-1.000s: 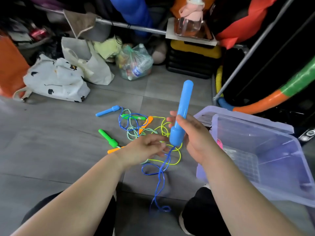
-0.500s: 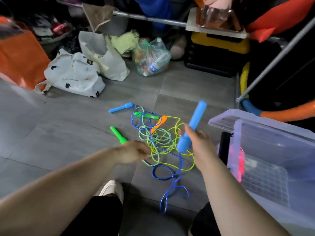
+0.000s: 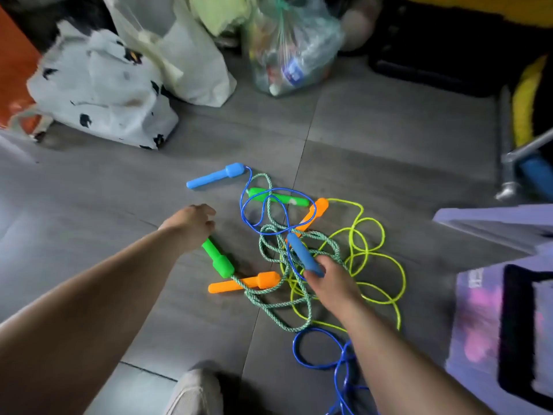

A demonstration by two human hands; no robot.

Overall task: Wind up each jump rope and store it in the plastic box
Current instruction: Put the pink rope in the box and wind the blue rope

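Floor (image 3: 374, 139) of grey tiles, seen from above. Plastic box (image 3: 493, 229), translucent purple, sits at the right edge, apart from the ropes. White spotted bag (image 3: 101, 88) and clear plastic bag (image 3: 293, 46) stand at the far side.

Mid-floor lies a tangle of three jump ropes: yellow cord (image 3: 368, 259) in loose loops on the right, braided green rope (image 3: 278, 295) crossing the centre, and blue cord (image 3: 317, 348) coiled nearest the viewer.

Right hand (image 3: 332, 283) grips the held blue handle (image 3: 305, 254) at its thick end, low over the tangle. Left hand (image 3: 191, 224), fingers curled downward, lies over the thin end of the near green handle (image 3: 218, 260); whether it grasps that handle cannot be told.

Far blue handle (image 3: 215, 175) lies just beyond the left hand. Far green handle (image 3: 278, 197) and two orange handles (image 3: 245, 284) rest among the cords.
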